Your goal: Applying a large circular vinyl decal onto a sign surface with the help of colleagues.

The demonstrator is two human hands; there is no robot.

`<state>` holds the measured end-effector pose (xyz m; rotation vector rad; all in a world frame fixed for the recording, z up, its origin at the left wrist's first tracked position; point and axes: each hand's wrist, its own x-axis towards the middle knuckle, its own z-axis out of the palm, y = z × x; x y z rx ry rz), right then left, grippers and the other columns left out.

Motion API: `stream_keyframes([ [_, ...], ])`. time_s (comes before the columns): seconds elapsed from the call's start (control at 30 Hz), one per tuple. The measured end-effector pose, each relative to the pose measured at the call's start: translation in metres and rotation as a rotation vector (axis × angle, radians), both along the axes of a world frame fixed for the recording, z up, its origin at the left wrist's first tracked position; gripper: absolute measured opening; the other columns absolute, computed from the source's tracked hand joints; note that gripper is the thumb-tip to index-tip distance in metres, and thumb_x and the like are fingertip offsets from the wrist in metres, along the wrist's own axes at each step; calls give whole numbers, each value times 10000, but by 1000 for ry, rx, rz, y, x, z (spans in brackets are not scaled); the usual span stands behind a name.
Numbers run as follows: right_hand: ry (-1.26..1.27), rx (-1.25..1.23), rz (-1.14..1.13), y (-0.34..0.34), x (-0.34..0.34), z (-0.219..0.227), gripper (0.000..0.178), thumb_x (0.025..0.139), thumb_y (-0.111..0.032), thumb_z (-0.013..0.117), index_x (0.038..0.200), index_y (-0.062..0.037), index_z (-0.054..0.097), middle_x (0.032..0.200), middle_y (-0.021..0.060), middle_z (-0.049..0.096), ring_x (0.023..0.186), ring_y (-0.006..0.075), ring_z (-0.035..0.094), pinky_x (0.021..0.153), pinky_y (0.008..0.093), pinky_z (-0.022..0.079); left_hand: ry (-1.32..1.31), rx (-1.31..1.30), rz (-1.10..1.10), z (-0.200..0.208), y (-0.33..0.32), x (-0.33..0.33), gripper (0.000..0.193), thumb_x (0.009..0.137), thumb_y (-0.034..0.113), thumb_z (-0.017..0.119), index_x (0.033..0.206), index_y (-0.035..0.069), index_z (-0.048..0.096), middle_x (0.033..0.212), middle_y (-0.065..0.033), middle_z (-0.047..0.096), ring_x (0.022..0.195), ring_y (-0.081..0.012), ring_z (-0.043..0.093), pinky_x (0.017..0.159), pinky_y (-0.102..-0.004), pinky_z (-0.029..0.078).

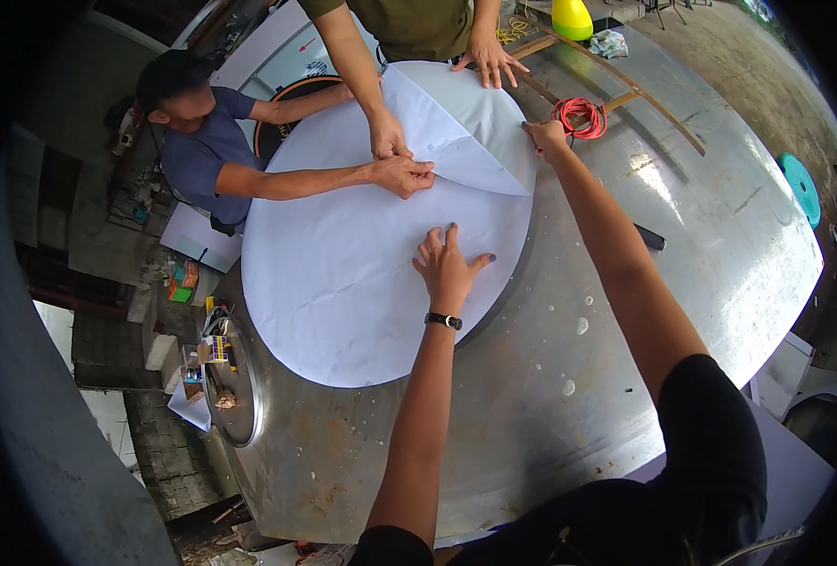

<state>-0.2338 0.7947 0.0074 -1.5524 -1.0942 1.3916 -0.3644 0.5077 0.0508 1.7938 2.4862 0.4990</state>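
Observation:
A large round panel covered in a white sheet lies on the metal table. Toward its far right the sheet is folded back in a flap, baring a smooth pale surface. My left hand, with a black watch at the wrist, rests spread on the sheet, holding nothing. At the far right rim, my right hand has curled fingers closed on the panel's edge. One co-worker's hand and another co-worker's hand meet at the flap. The second person's other hand presses beside the far rim.
Right of the panel lie a coiled red cable, a wooden frame and a black handle-like object. A yellow spray bottle stands farther back. At the left table edge sits a round tray with small items. Two people stand across the table.

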Motion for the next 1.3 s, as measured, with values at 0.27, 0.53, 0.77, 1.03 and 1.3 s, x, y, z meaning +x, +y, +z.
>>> stream_keyframes([
  [0.27, -238, 199, -111, 6, 0, -12, 235, 676, -259, 679, 683, -32, 616, 508, 48, 524, 345, 120, 445, 334, 259, 348, 31, 111, 26, -4, -8, 8, 632, 611, 411, 681, 1085, 44, 482, 1108, -135, 404, 998, -315, 378, 827, -440, 331],
  [0.53, -93, 120, -48, -5, -2, 0, 226, 682, -249, 677, 666, -32, 613, 476, 30, 490, 341, 113, 425, 328, 254, 337, 92, 186, 156, -13, -53, 16, 511, 666, 377, 637, 1072, 90, 516, 1136, -145, 396, 1034, -327, 361, 832, -472, 325],
  [0.77, -58, 130, -33, -5, -2, -2, 235, 679, -238, 685, 625, -30, 589, 466, 23, 476, 342, 110, 413, 326, 258, 327, 152, 104, 248, -14, -79, 22, 469, 716, 381, 591, 1119, 165, 487, 1170, -101, 374, 1077, -301, 345, 811, -565, 299],
  [1.03, -1, 138, -64, 4, -1, -14, 246, 691, -238, 680, 589, -48, 562, 456, 7, 450, 334, 106, 379, 321, 261, 297, 88, 130, 204, -3, -66, 37, 444, 705, 153, 618, 1109, 98, 441, 1105, -86, 420, 1028, -254, 402, 863, -498, 327],
  [1.3, 51, 78, -9, 5, 0, -11, 222, 698, -244, 674, 615, -67, 567, 477, -7, 443, 362, 97, 374, 348, 255, 299, 165, 281, -155, 3, -16, 105, 508, 685, 97, 581, 1138, -24, 385, 1129, -112, 403, 1031, -255, 386, 886, -406, 293],
])
